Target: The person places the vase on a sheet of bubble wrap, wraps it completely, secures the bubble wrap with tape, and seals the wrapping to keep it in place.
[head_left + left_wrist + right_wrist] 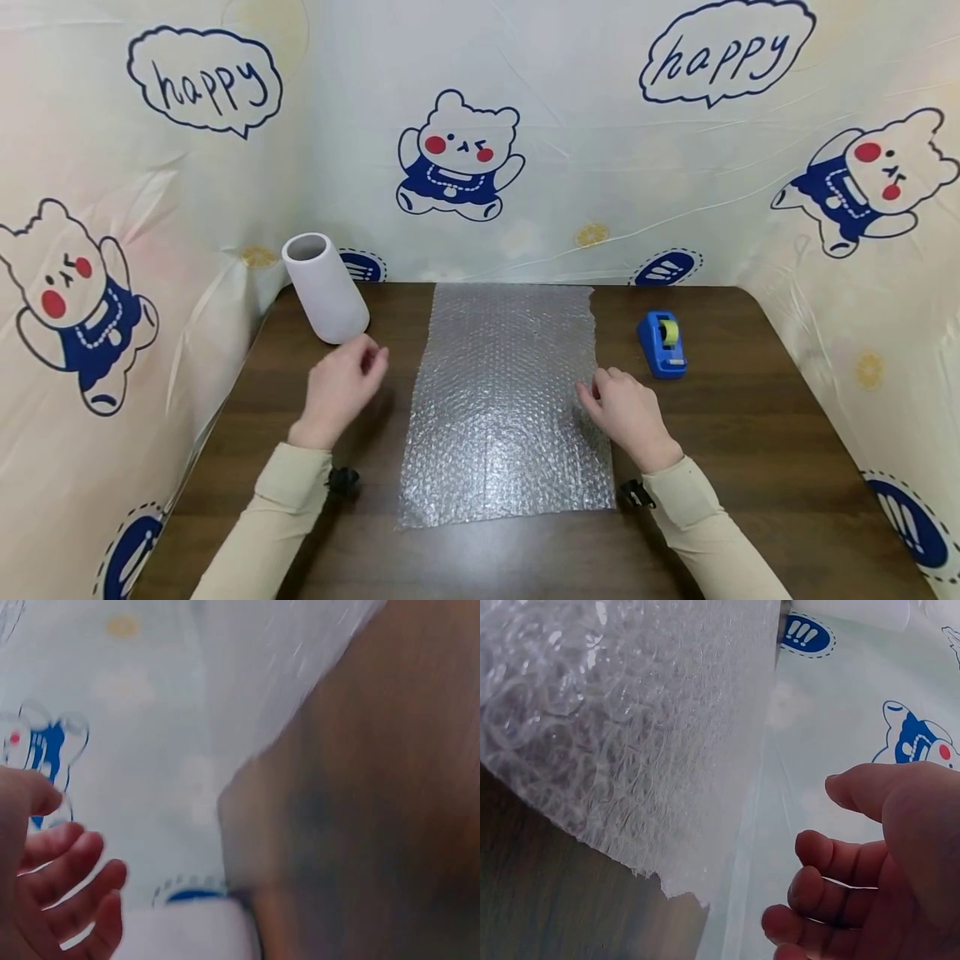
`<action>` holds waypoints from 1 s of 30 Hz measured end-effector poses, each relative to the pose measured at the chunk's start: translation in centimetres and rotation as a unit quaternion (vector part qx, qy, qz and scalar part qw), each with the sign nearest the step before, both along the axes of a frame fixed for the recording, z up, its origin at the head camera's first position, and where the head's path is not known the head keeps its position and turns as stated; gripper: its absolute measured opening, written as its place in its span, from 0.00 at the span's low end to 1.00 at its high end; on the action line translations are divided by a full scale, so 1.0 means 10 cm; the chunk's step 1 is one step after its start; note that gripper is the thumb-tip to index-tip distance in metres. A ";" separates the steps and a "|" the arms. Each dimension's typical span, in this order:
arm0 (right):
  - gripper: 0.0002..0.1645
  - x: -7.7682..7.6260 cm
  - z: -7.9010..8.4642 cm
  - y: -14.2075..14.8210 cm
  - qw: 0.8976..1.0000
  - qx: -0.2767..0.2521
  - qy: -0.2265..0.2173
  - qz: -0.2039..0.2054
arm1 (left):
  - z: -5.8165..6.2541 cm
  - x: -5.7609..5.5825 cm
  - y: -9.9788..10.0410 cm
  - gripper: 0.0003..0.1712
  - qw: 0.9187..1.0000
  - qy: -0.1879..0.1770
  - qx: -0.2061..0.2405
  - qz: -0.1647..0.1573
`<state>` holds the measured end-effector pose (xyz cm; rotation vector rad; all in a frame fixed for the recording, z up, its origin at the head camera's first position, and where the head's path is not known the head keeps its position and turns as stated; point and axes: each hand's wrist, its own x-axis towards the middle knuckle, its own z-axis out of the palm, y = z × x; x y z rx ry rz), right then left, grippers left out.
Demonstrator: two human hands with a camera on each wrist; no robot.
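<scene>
A sheet of bubble wrap lies flat down the middle of the table, its far end at the back edge. To its left, my left hand hovers with loosely bent fingers and nothing in them, just in front of the white vase. My right hand is over the sheet's right edge, also holding nothing; the right wrist view shows its thumb apart from the bent fingers. In the left wrist view, part of the vase shows beyond the left hand.
A blue tape dispenser with a yellow roll stands at the back right of the brown wooden table. A printed cloth with bears and the word happy encloses the back and both sides.
</scene>
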<state>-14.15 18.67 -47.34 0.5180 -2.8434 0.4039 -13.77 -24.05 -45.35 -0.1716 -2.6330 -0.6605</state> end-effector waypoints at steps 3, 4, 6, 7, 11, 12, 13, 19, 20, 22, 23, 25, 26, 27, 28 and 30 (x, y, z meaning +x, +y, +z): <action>0.22 0.00 0.00 0.00 1.000 0.002 -0.006 0.001 | 0.12 -0.11 -0.22 0.11 0.998 0.031 0.046 0.040; 0.21 0.01 0.00 0.00 1.000 0.002 -0.007 0.002 | 0.16 -0.14 -0.30 0.12 0.996 0.041 0.060 0.053; 0.22 0.01 0.01 0.00 1.000 0.005 -0.007 0.002 | 0.25 -0.22 -0.45 0.14 0.992 0.055 0.090 0.075; 0.22 0.01 0.01 0.00 1.000 0.006 -0.006 0.002 | 0.30 -0.26 -0.52 0.15 0.989 0.059 0.102 0.086; 0.22 0.00 0.02 0.00 1.000 0.008 -0.003 0.002 | 0.44 -0.38 -0.73 0.23 0.981 0.059 0.142 0.122; 0.22 0.00 0.02 0.01 1.000 0.008 -0.004 0.002 | 0.46 -0.41 -0.76 0.25 0.979 0.053 0.147 0.131; 0.22 0.00 0.02 0.01 1.000 0.008 -0.005 0.001 | 0.48 -0.44 -0.79 0.28 0.978 0.047 0.151 0.139; 0.22 -0.01 0.03 0.02 1.000 0.009 -0.014 -0.003 | 0.53 -0.59 -0.85 0.50 0.970 -0.018 0.189 0.150; 0.22 -0.01 0.03 0.02 1.000 0.009 -0.015 -0.004 | 0.53 -0.62 -0.85 0.52 0.970 -0.027 0.193 0.146; 0.23 -0.01 0.02 0.03 1.000 0.008 -0.020 -0.005 | 0.53 -0.66 -0.86 0.56 0.970 -0.043 0.195 0.137; 0.23 -0.01 0.02 0.03 1.000 0.008 -0.021 -0.005 | 0.53 -0.68 -0.85 0.57 0.971 -0.048 0.193 0.133; 0.23 -0.01 0.01 0.04 1.000 0.008 -0.025 -0.005 | 0.54 -0.71 -0.85 0.58 0.973 -0.051 0.184 0.126; 0.23 -0.01 0.00 0.04 1.000 0.009 -0.025 -0.004 | 0.55 -0.73 -0.84 0.58 0.975 -0.049 0.179 0.124; 0.23 -0.01 -0.01 0.04 1.000 0.010 -0.026 -0.005 | 0.56 -0.74 -0.83 0.58 0.975 -0.049 0.175 0.125; 0.23 -0.01 -0.01 0.04 1.000 0.011 -0.026 -0.005 | 0.57 -0.76 -0.83 0.58 0.976 -0.047 0.170 0.128; 0.23 -0.01 -0.02 0.04 1.000 0.012 -0.028 -0.006 | 0.59 -0.79 -0.81 0.59 0.976 -0.047 0.165 0.135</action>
